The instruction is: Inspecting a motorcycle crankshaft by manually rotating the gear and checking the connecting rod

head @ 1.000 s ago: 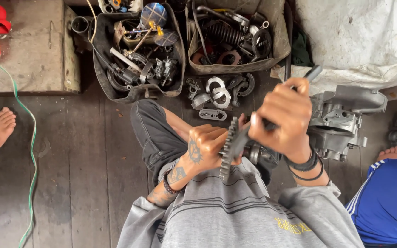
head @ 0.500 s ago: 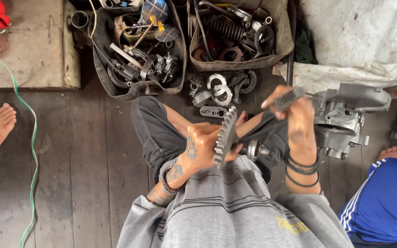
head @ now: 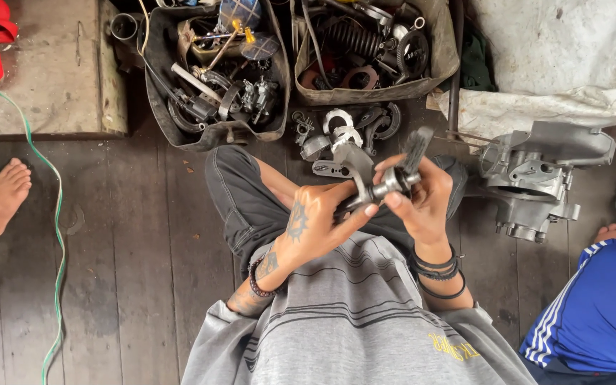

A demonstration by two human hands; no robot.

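Where both hands grip, greasy steel shaft [head: 383, 187].

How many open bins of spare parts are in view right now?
2: dark parts bin ahead-left of the knees, tan parts bin to its right. Others may lie beyond the frame.

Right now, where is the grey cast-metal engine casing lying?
In the head view, the grey cast-metal engine casing lies on the wooden floor at right, beyond the right hand, below the white cloth.

Both hands raised mid-chest, left hand [head: 313, 227] and right hand [head: 422, 202] each in closed grip.
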